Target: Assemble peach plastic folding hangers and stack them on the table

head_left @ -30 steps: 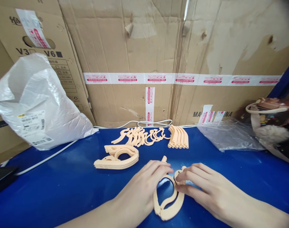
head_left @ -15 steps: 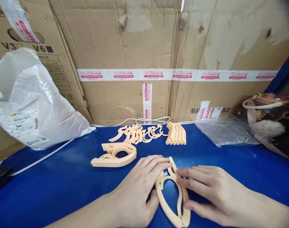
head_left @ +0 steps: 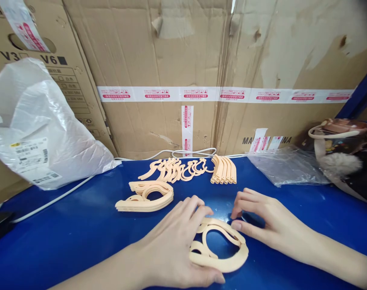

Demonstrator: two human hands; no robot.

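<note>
A folded cream-coloured plastic travel hanger (head_left: 228, 264) lies at the front of the blue table, its closed end toward the right. My left hand (head_left: 179, 245) grips its left end, with the thumb below and the fingers over the top; the palm hides that part. Just off the hanger's upper right edge, my right hand (head_left: 262, 217) is held with fingers curled and the thumb apart from them, holding nothing. Behind my left hand sits a small stack of folded hangers (head_left: 157, 206). Loose hanger hooks (head_left: 188, 173) and a row of curved hanger arms (head_left: 224, 169) lie farther back.
Cardboard boxes (head_left: 159, 56) wall off the back of the blue table (head_left: 89, 241). On the left are a white plastic mailer bag (head_left: 47, 125), a white cable (head_left: 55, 199) and a dark device (head_left: 1, 223). A clear plastic bag (head_left: 286, 165) and a dark handbag (head_left: 340, 149) occupy the right.
The folded hanger has turned from pointing toward me to lying sideways, its closed end now at right. My right hand has come off it and moved slightly away; my left hand keeps hold.
</note>
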